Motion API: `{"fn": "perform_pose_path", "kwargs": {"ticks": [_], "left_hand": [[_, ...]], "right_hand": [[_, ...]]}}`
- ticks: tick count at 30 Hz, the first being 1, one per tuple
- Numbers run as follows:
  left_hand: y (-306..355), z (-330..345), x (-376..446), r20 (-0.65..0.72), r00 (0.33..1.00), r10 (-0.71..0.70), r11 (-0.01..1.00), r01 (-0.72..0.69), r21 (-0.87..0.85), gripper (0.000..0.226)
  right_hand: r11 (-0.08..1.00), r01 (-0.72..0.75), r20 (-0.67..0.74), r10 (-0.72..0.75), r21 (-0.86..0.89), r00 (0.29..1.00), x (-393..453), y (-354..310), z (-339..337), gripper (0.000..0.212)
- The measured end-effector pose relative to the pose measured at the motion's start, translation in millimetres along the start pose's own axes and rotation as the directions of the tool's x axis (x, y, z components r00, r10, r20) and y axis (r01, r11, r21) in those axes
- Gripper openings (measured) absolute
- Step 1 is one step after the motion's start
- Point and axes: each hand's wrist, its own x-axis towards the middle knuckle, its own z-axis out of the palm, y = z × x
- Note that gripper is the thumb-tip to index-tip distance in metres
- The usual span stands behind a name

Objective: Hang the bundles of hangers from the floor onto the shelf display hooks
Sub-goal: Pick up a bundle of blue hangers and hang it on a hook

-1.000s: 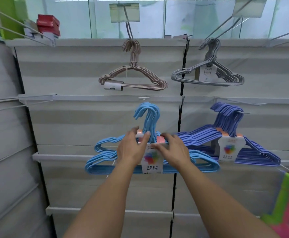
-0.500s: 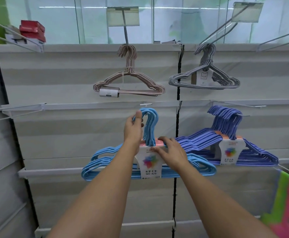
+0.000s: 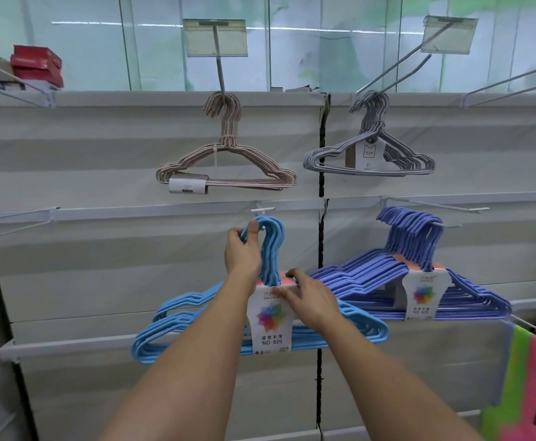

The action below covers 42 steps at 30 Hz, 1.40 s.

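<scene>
The left hand point(image 3: 242, 254) grips the curved hook tops of the bundle of light blue plastic-coated hangers point(image 3: 260, 316), its thumb pressed upright against the front of the hooks and its fingers curled round behind them. Just above that grip a thin white metal display hook point(image 3: 261, 210) juts from the pale grey slatted shelf panel point(image 3: 101, 249); whether the blue hooks already sit on it cannot be told. Just below and to the right of the left hand's grip, the right hand point(image 3: 312, 300) pinches the pink-topped white card label point(image 3: 271, 319) that wraps the neck of the bundle, thumb on its front face and fingers curled over its top edge. The label bears a many-coloured flower print and the text "NO 829". Beneath both grips the smooth, rounded blue shoulders fan out to either side, with stepped notches near their ends, and the straight lower bars lie across the front of a white shelf rail point(image 3: 69, 343). To the right of the grips a bundle of violet-blue hangers point(image 3: 419, 281) with a like card hangs from its own hook. Above the grips hang a bundle of thin beige wire hangers point(image 3: 228, 167) with a white paper band, and to its right a bundle of thin grey wire hangers point(image 3: 371, 154).
</scene>
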Motion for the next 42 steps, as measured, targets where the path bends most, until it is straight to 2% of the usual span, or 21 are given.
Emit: {"fn": "perform_pose_path", "kwargs": {"ticks": [5,8,10,12,15,21,29,33,36,42], "left_hand": [[-16.8,5.0,7.9,-0.075,0.996,-0.046,0.999,0.048,0.019,0.041],[-20.3,4.7,10.7,-0.11,0.993,-0.043,0.996,0.051,0.078,0.046],[-20.3,4.3,10.0,-0.123,0.992,-0.006,0.988,0.024,0.149,0.048],[-24.3,3.3,8.4,-0.108,0.992,0.07,0.975,-0.045,0.217,0.052],[-29.6,1.5,11.8,-0.055,0.992,0.117,0.965,-0.1,0.241,0.056],[-28.2,5.2,28.4,-0.049,0.999,-0.014,0.98,0.023,0.196,0.057],[-44.6,5.7,16.1,-0.047,0.999,0.017,0.963,-0.003,0.271,0.054],[-55.6,6.9,0.3,-0.045,0.999,0.015,0.923,0.003,0.386,0.054],[-57.1,10.1,-12.5,-0.054,0.998,0.044,0.872,-0.012,0.489,0.049],[-71.6,13.6,-36.4,-0.134,0.982,0.129,0.879,-0.051,0.474,0.039]], "right_hand": [[0.997,0.074,0.025,-0.074,-0.018,0.997,12.8,-6.6,3.6,0.057],[0.976,0.108,-0.04,-0.102,0.191,0.994,25.5,-27.2,6.5,0.051],[0.929,0.069,-0.08,-0.043,0.365,0.996,33.4,-39.5,9.5,0.048],[0.885,0.051,-0.101,-0.005,0.463,0.995,38.1,-44.9,12.4,0.046],[0.884,0.003,-0.055,0.026,0.468,0.998,41.2,-47.5,15.0,0.046],[0.865,-0.066,0.0,0.076,0.497,0.997,56.6,-48.8,19.1,0.045],[0.908,-0.023,-0.046,0.046,0.418,0.998,55.0,-39.1,27.7,0.041],[0.978,0.084,-0.088,-0.068,0.19,0.994,40.8,-22.2,32.3,0.036],[0.996,0.078,-0.106,-0.074,0.034,0.992,27.1,-3.1,36.4,0.04],[0.996,0.086,-0.101,-0.088,-0.023,0.991,4.2,28.4,32.8,0.05]]}}
